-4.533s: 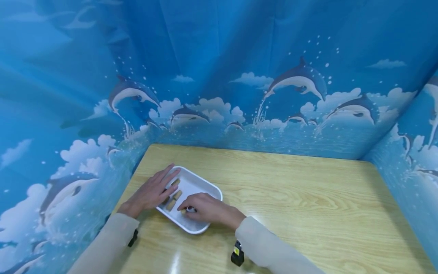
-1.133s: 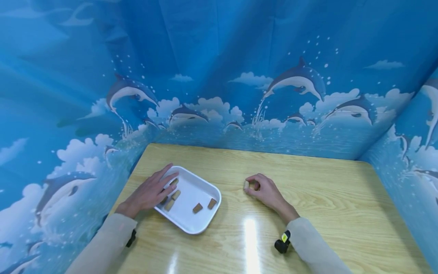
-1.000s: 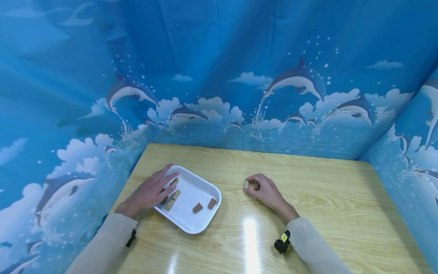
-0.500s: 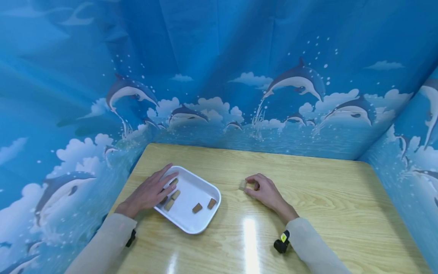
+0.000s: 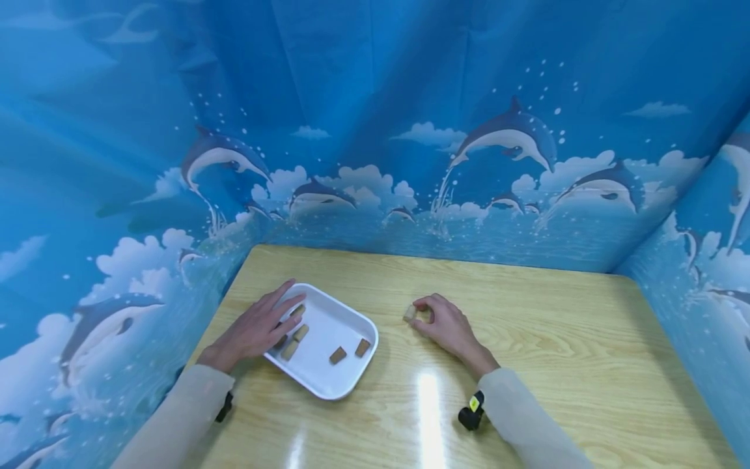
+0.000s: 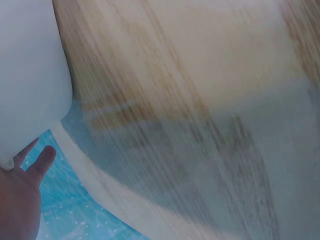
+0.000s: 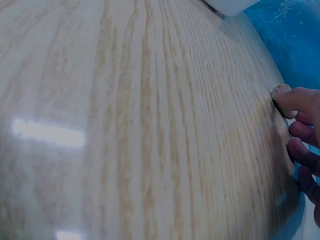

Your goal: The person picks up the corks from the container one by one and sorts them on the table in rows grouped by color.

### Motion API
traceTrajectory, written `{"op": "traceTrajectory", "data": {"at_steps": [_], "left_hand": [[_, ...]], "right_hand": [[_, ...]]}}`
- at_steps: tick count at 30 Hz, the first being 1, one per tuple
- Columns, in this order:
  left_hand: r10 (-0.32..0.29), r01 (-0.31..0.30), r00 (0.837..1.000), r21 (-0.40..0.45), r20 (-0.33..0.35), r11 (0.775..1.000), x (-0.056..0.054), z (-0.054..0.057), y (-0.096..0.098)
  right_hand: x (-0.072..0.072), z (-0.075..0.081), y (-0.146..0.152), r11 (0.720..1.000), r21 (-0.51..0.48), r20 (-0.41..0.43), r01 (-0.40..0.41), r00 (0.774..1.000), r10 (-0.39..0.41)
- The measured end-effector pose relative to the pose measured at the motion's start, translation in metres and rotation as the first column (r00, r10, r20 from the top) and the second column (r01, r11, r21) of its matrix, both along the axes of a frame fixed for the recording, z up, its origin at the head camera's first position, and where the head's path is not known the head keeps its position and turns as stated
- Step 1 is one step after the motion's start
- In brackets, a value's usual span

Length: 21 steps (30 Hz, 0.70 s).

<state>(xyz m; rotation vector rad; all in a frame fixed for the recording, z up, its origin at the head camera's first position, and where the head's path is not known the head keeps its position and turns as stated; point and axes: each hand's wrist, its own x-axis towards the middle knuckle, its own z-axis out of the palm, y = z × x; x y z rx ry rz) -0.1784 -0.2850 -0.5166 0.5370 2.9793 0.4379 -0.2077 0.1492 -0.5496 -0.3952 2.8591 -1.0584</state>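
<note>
In the head view my left hand [image 5: 254,327] lies over the left end of a white tray [image 5: 324,388], fingers spread. Below and beside its fingers are several tan corks [image 5: 290,350], some partly hidden. Two browner corks [image 5: 338,355] lie toward the tray's right side. To the right of the tray, my right hand [image 5: 448,326] pinches a pale cork [image 5: 409,313] between thumb and forefinger, low over the wooden table. The right wrist view shows the cork's speckled end [image 7: 281,90] at the fingertips. From the left wrist, the tray's white wall [image 6: 35,80] hides part of the left hand.
The wood-grain table [image 5: 527,352] stretches to the right of both hands, with a bright light reflection [image 5: 430,417] near its front. A blue dolphin-printed curtain [image 5: 375,130] surrounds the back and sides of the table.
My right hand has left the tray and now holds a cork on the table to its right. Over the last second it shifted slightly left with the cork. My left hand stays put.
</note>
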Motion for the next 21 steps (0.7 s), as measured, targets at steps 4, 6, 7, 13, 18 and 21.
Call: {"op": "traceTrajectory", "data": {"at_steps": [4,6,7,13,18,21], "left_hand": [[0.009,-0.009,1.000,-0.012,0.004,1.000,-0.0002,-0.0009,0.0000],[0.009,-0.009,1.000,-0.013,0.004,1.000,-0.0004,-0.0010,-0.0003],[0.008,-0.008,1.000,-0.013,0.003,1.000,-0.0005,-0.0009,-0.0004],[-0.003,0.003,1.000,-0.008,-0.005,1.000,-0.0011,-0.0002,-0.0011],[-0.005,0.005,1.000,-0.004,-0.002,1.000,-0.0010,-0.0007,-0.0010],[-0.001,0.001,1.000,-0.003,0.000,1.000,-0.0008,-0.0006,-0.0005]], "right_hand": [[0.0004,0.0006,0.0005,1.000,-0.015,0.000,-0.007,1.000,0.007],[0.0006,0.0001,0.0020,1.000,-0.023,0.002,-0.014,1.000,0.014],[0.0005,0.0000,0.0028,0.999,-0.027,0.004,-0.017,1.000,0.017],[0.0003,-0.0003,0.0057,0.999,-0.041,0.018,-0.033,0.999,0.034],[0.0006,-0.0008,0.0063,0.998,-0.050,0.020,-0.032,0.999,0.033],[0.0009,-0.0014,0.0064,0.998,-0.051,0.015,-0.030,0.999,0.031]]}}
